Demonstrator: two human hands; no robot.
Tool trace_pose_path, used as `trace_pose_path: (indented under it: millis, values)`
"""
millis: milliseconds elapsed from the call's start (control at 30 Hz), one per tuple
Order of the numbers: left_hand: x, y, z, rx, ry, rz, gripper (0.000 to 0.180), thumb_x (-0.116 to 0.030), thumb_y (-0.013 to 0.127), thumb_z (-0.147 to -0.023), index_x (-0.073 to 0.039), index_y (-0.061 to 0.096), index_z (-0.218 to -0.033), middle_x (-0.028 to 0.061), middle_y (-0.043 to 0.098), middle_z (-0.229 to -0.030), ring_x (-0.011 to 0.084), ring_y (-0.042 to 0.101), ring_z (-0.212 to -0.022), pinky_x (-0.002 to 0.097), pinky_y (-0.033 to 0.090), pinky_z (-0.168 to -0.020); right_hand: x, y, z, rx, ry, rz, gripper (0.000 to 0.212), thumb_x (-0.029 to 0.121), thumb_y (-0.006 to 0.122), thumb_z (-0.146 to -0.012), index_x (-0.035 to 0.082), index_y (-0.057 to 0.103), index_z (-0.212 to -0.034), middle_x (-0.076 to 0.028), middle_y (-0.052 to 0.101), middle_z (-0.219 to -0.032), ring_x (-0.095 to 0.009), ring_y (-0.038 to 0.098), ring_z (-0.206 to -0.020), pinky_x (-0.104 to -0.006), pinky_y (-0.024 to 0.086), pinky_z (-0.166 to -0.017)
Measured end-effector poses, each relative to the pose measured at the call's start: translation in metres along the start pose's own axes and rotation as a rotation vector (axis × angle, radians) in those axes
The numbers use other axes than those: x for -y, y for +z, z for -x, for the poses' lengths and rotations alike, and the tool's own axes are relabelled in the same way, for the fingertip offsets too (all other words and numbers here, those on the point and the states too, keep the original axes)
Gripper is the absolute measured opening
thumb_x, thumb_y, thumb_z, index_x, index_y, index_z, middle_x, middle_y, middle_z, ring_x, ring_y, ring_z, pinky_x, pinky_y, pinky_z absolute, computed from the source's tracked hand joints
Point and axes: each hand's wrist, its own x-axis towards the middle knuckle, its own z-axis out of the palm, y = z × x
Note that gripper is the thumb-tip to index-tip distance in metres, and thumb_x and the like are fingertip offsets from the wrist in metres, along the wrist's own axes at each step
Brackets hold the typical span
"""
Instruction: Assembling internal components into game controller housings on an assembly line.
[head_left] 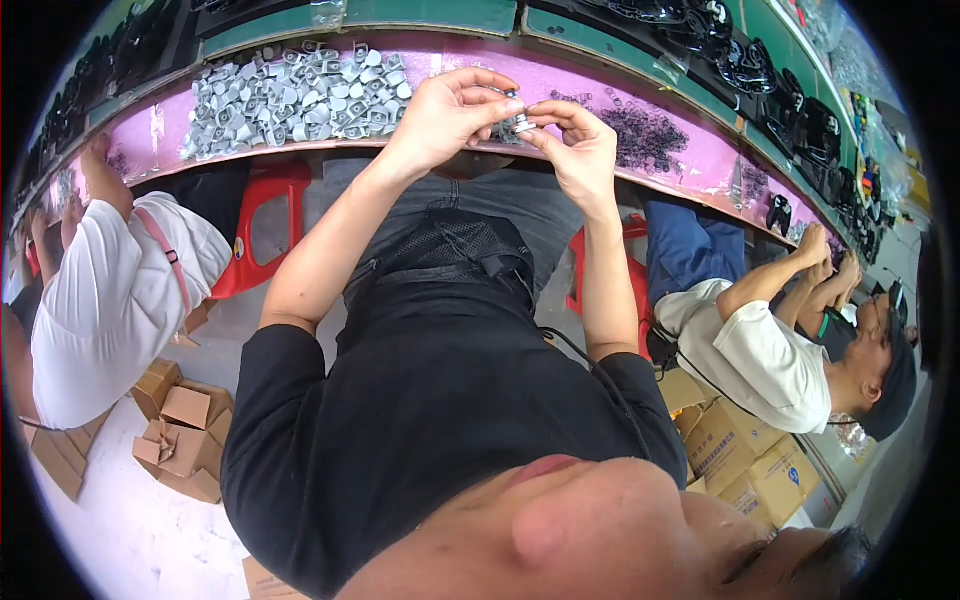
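Note:
My left hand [450, 118] and my right hand [580, 150] are raised close together at the near edge of the bench, fingertips almost meeting. Between my right thumb and fingers is a small light-grey plastic part [521, 125]. My left thumb and index finger pinch close above it; a tiny dark bit shows there, too small to name. To the left of my hands lies a wide heap of grey plastic parts [300, 100]. On the right is a pile of small dark pieces that look like coils or rings [645, 140].
The pink bench top [455, 62] curves across in front, with a green shelf [420, 14] behind it. Black molded shells [745, 65] fill the upper right. People sit on both sides, one in a white shirt [120, 290] at left. Red stools [270, 225] and cardboard boxes [185, 440] stand below.

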Motion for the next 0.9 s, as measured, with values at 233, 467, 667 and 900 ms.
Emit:
trace_pose_path:
  millis: [233, 467, 667, 900]
  values:
    - [0.006, -0.010, 0.003, -0.022, -0.019, -0.064, 0.034, -0.016, 0.076, -0.098, -0.003, 0.069, -0.129, -0.0031, 0.071, -0.082, 0.0020, 0.055, -0.066, 0.0183, 0.043, -0.058, -0.004, 0.010, -0.005, -0.022, 0.008, -0.045, 0.029, -0.012, 0.078, -0.085, -0.006, 0.069, -0.112, -0.011, 0.073, -0.109, -0.015, 0.071, -0.099, -0.0276, 0.060, -0.090]
    - [-0.009, -0.007, 0.043, -0.211, 0.395, -0.571, 0.037, -0.013, 0.077, -0.094, -0.009, 0.073, -0.131, 0.0039, 0.072, -0.105, 0.0082, 0.061, -0.079, 0.0233, 0.051, -0.067, -0.011, 0.028, 0.002, -0.052, 0.018, -0.039, 0.020, -0.013, 0.074, -0.089, -0.007, 0.072, -0.108, -0.010, 0.074, -0.104, -0.015, 0.071, -0.097, -0.0283, 0.060, -0.090]
    - [-0.001, -0.038, 0.062, -0.271, 0.470, -0.664, 0.026, -0.007, 0.075, -0.094, -0.003, 0.076, -0.119, 0.0106, 0.076, -0.108, 0.0143, 0.073, -0.086, 0.0274, 0.058, -0.072, 0.001, 0.068, -0.016, 0.081, -0.036, 0.250, 0.017, -0.006, 0.075, -0.090, -0.005, 0.075, -0.108, -0.010, 0.077, -0.103, -0.015, 0.072, -0.095, -0.0289, 0.058, -0.088]
    - [-0.013, -0.086, 0.081, -0.463, 0.417, -0.597, 0.024, -0.004, 0.077, -0.092, -0.001, 0.075, -0.116, 0.0105, 0.075, -0.105, 0.0148, 0.072, -0.085, 0.0272, 0.060, -0.070, 0.001, 0.117, -0.068, 0.176, -0.107, 0.496, 0.021, 0.010, 0.071, -0.096, -0.004, 0.074, -0.111, -0.016, 0.078, -0.105, -0.026, 0.075, -0.099, -0.0366, 0.057, -0.090]
